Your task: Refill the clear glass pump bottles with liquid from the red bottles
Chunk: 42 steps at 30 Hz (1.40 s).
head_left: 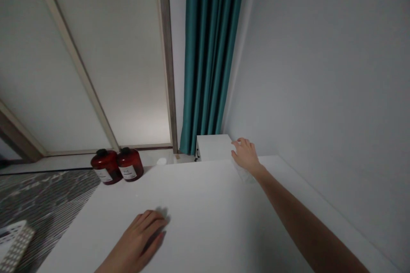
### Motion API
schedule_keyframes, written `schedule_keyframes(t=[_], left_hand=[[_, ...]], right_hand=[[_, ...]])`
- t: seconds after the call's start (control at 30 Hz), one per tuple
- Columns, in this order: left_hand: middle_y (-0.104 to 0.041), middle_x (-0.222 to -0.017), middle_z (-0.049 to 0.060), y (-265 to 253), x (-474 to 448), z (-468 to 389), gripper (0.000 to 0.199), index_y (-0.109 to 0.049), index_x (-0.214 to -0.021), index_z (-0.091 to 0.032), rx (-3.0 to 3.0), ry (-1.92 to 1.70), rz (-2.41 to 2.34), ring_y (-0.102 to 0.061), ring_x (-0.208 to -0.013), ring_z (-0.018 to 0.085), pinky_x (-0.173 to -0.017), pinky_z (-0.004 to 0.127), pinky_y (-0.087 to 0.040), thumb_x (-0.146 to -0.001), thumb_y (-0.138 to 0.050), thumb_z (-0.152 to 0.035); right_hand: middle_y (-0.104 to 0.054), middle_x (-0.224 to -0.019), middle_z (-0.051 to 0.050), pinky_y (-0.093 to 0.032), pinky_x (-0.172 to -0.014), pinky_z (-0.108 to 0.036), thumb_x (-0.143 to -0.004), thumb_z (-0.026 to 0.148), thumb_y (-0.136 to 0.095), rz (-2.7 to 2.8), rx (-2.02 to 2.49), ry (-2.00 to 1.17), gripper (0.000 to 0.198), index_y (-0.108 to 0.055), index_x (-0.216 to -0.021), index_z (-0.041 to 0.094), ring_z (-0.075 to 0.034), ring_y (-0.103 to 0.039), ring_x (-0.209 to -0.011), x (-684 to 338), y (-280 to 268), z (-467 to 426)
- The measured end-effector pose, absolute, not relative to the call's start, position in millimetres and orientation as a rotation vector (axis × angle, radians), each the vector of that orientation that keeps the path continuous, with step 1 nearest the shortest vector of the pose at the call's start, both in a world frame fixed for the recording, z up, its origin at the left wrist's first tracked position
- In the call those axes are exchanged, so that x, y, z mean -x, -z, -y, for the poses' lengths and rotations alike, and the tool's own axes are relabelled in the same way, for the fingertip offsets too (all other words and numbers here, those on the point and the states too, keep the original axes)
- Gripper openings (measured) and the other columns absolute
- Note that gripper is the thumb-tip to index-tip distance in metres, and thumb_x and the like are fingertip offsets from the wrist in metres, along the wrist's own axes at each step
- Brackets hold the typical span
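My left hand (141, 239) rests near the front of the white table (198, 204); its fingers are slightly bent, the thumb stands apart, and nothing is held. Stretched out toward the far right part of the table is my right hand (246, 153), its fingers apart and curved. Just below that hand, a faint see-through thing (246, 175) shows on the tabletop, too dim to name; I cannot tell whether the hand touches it. Two dark red bottles with black caps and white labels, a left one (105, 167) and a right one (130, 165), stand side by side at the far left corner.
Beyond the far edge stands a white cabinet (213, 145). Behind it hangs a teal curtain (211, 59), beside frosted sliding doors (128, 72). A grey wall (326, 76) runs along the right. At lower left, a white perforated basket (16, 243) sits near a striped grey rug (48, 204).
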<state>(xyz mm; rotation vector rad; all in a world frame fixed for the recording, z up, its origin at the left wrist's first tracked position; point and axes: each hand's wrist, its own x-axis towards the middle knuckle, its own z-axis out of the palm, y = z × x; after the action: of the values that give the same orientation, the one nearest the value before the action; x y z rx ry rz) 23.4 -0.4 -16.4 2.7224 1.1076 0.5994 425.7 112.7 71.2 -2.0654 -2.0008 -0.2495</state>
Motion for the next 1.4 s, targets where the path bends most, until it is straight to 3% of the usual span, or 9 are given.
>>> schedule_keyframes(t=[0.13, 0.3, 0.67, 0.93, 1.13, 1.4], left_hand=[[-0.071, -0.108, 0.004, 22.0, -20.6, -2.3, 0.024, -0.064, -0.116, -0.028, -2.738, -0.582, -1.112, -0.067, -0.1, 0.022, -0.09, 0.034, -0.054, -0.094, -0.055, -0.03], [-0.071, -0.108, 0.004, 22.2, -20.1, -3.9, 0.023, -0.065, -0.114, -0.028, -2.778, -0.555, -1.092, -0.067, -0.099, 0.022, -0.088, 0.033, -0.055, -0.094, -0.055, -0.029], [-0.069, -0.109, 0.005, 19.4, -23.4, 3.5, 0.025, -0.064, -0.116, -0.027, -2.773, -0.607, -1.075, -0.064, -0.102, 0.023, -0.089, 0.037, -0.053, -0.092, -0.056, -0.024], [-0.064, -0.12, 0.008, 19.6, -24.6, 15.7, 0.036, -0.061, -0.121, -0.025, -2.715, -0.525, -1.141, -0.056, -0.112, 0.028, -0.095, 0.046, -0.048, -0.087, -0.055, -0.015], [-0.063, -0.122, 0.009, 14.0, -24.8, 21.3, 0.033, -0.061, -0.121, -0.024, -2.609, -0.509, -1.174, -0.055, -0.115, 0.031, -0.097, 0.051, -0.046, -0.088, -0.057, -0.02], [-0.06, -0.12, 0.013, 13.8, -26.3, 20.7, 0.047, -0.045, -0.136, -0.019, -2.359, -0.839, -1.279, -0.057, -0.11, 0.03, -0.093, 0.048, -0.051, -0.09, -0.052, -0.02]], right_hand=[[-0.056, -0.126, -0.023, -0.042, -0.091, -0.047, -0.093, 0.026, -0.05, 1.916, 2.258, 0.199, 0.038, -0.056, -0.128, 0.013, -0.038, -0.054, -0.117, -453.4, -64.3, -116.1], [-0.066, -0.114, -0.016, -0.046, -0.076, -0.035, -0.099, 0.028, -0.042, 1.908, 2.345, 0.045, 0.033, -0.05, -0.129, 0.017, -0.029, -0.067, -0.099, -464.7, -52.4, -115.8], [-0.068, -0.115, -0.016, -0.041, -0.074, -0.029, -0.102, 0.021, -0.036, 1.997, 2.3, -0.045, 0.021, -0.049, -0.119, 0.016, -0.025, -0.068, -0.1, -437.6, -61.6, -99.5], [-0.068, -0.113, -0.015, -0.041, -0.075, -0.03, -0.104, 0.022, -0.029, 2.095, 2.206, -0.072, 0.025, -0.049, -0.119, 0.018, -0.026, -0.069, -0.098, -351.2, -66.4, -67.9], [-0.067, -0.118, -0.012, -0.042, -0.073, -0.031, -0.104, 0.022, -0.028, 2.193, 2.12, -0.084, 0.027, -0.048, -0.122, 0.02, -0.026, -0.07, -0.094, -279.4, -68.1, -44.5], [-0.066, -0.116, -0.009, -0.042, -0.07, -0.03, -0.103, 0.024, -0.033, 2.359, 1.916, -0.123, 0.024, -0.05, -0.119, 0.022, -0.024, -0.07, -0.091, -225.8, -72.5, -15.1]])
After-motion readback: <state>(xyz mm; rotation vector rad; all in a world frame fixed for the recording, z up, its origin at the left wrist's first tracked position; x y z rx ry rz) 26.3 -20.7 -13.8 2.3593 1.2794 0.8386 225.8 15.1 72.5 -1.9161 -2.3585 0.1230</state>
